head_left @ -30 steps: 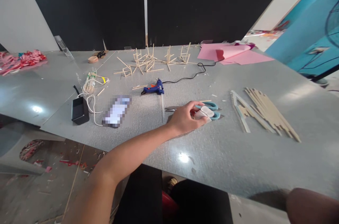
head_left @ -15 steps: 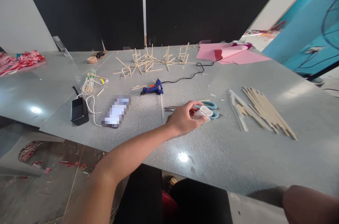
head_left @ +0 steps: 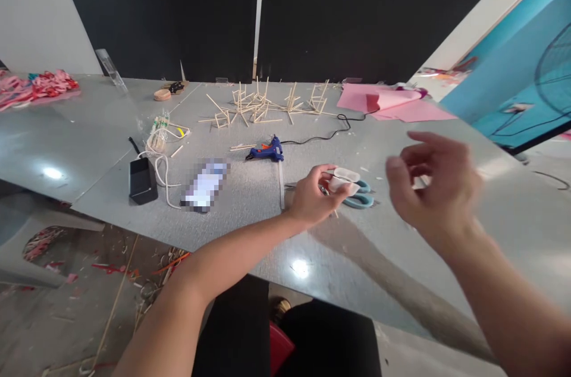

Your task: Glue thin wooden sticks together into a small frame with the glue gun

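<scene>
Near the middle of the grey table, my left hand [head_left: 314,195] grips a small white case [head_left: 345,178] between thumb and fingers. Scissors with light blue handles [head_left: 360,201] lie just beside and partly under that hand. My right hand [head_left: 430,178] is raised over the table on the right, its fingers loosely curled and thumb apart, with nothing visible between them. A blue glue gun [head_left: 267,150] rests on the table beyond my left hand, a clear glue stick [head_left: 281,184] pointing from it towards me.
Thin-stick frames [head_left: 256,104] stand at the back, beside pink sheets [head_left: 392,102]. A phone [head_left: 205,185], a black box [head_left: 143,181] with a white cable and a stick bundle [head_left: 158,132] lie left. The grey table's [head_left: 250,228] front edge is near my legs.
My right hand has come in from the lower right and now covers the loose wooden sticks. My left hand has lifted the white case slightly; the view has shifted a little.
</scene>
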The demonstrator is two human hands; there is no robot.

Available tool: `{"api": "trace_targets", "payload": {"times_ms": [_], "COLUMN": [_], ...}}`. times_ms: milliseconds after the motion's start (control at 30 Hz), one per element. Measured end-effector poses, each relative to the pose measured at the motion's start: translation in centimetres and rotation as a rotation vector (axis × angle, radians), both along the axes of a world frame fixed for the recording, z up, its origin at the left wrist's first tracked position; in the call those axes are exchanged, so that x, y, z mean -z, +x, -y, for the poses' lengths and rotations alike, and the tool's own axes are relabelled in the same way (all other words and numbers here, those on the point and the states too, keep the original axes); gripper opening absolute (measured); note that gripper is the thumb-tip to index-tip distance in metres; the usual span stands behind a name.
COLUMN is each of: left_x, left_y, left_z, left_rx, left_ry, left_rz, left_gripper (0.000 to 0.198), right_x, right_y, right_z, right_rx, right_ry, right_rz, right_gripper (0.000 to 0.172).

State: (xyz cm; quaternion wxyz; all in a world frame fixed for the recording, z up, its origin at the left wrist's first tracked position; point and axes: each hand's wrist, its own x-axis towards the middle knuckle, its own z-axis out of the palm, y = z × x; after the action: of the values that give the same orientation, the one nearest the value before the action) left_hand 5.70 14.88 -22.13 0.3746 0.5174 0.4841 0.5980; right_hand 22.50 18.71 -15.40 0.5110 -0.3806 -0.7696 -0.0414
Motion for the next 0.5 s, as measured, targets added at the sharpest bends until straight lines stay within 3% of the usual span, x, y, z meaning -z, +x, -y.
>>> {"api": "trace_targets", "payload": {"times_ms": [133,233,500], "left_x": [-0.6,-0.8,-1.1], "left_y": [-0.1,-0.2,-0.2], "left_z": [0.2,0.4,0.3], "left_rx": [-0.134,-0.192,-0.149], "left_ry": [0.083,0.154,0.133], "left_rz": [0.032,0.034,0.047], "left_gripper": [0.053,0.052,0.048], "right_x": [2.5,4.3,6.2], "right_y": [-0.3,-0.6,-1.8], "right_z": [-0.5,-0.5,-0.9], "right_rx": [0.028,-0.002,-0.436], "right_ry": [-0.11,-0.258,-0.584], "right_rz": [0.101,0.102,-0.36], "right_gripper": [0.066,0.068,0.056]}}
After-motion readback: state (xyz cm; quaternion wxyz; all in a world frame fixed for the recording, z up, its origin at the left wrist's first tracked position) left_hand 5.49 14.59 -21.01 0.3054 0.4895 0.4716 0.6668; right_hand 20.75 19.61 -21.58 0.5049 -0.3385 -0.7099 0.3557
